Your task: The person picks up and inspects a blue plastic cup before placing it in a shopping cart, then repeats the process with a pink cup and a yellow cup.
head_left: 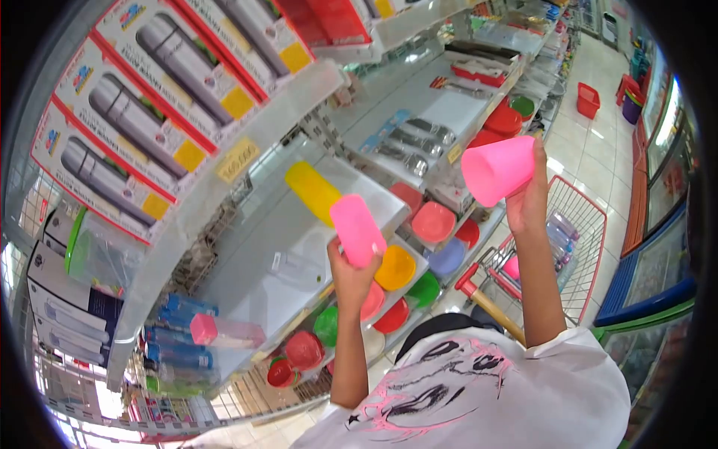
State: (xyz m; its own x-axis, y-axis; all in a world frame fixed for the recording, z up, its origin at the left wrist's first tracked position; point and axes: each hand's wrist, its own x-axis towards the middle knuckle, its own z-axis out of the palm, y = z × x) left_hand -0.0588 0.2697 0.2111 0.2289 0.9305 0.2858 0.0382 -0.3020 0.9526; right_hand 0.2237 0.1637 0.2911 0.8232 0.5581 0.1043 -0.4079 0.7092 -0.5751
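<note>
My left hand (351,273) is closed around the lower end of a pink plastic cup (357,228), held above the shelf (247,262). Just behind that cup a yellow cup (310,191) is on the shelf. Out to the right, my right hand (529,196) grips a second pink cup (499,170), tilted with its wide end toward the lower left. Its fingers are partly hidden behind the cup. The two pink cups are apart, at about chest height in front of the racks.
Boxed vacuum bottles (164,60) fill the upper left shelf. Bowls, among them a yellow bowl (394,267), line the shelf front. A shopping cart (583,247) with goods stands at right. A pink-capped clear bottle (224,331) is lower left. A red basket (588,101) sits along the aisle.
</note>
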